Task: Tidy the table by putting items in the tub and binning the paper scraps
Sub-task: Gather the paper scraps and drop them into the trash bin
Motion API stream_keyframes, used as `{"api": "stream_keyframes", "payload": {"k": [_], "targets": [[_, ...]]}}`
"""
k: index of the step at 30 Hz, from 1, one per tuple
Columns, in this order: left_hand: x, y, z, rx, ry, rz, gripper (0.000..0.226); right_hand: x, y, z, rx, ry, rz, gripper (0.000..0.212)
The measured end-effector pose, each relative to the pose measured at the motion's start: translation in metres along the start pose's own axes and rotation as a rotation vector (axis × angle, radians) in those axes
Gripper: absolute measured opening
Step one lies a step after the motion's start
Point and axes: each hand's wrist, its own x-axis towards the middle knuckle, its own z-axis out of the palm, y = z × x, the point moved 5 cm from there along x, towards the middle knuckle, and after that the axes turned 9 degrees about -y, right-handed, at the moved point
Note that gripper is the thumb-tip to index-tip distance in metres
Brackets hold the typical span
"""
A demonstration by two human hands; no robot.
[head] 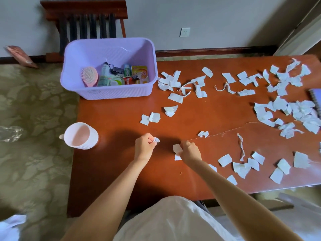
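A wooden chair stands left of a wall socket.

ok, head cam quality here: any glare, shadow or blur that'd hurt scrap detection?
Head view: wide-angle bows the table edges and skirting; soft light, dark shadow on the wood round the left hand, pinching a crumpled scrap, and right hand, holding a flat scrap; mild sheen, no blown glare; central scraps crisp, lower-left corner smeared.
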Motion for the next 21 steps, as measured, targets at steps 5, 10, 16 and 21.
{"api": "stream_keyframes", "payload": {"k": [5, 10, 16, 21], "targets": [[0.017, 0.008, -0.011, -0.022, 0.053, -0.045, 0.014, 0.019, -0.007, -0.014, -0.033, 0.009, -0.101, 0.017], [0.05, 0.009, -0.026, 0.035, 0.126, -0.084, 0.011, 0.039, -0.016, -0.053, 0.061, 0.029, -0.14, 0.019], [0.082, 0.013, -0.023, 0.085, 0.111, -0.195, 0.015, 0.031, 0.004, -0.04, -0.133, -0.244, -0.247, 0.041], [0.087, 0.023, -0.019, 0.208, 0.065, -0.133, 0.017, 0.022, 0.008, -0.018, -0.291, -0.279, -0.31, 0.03]]}}
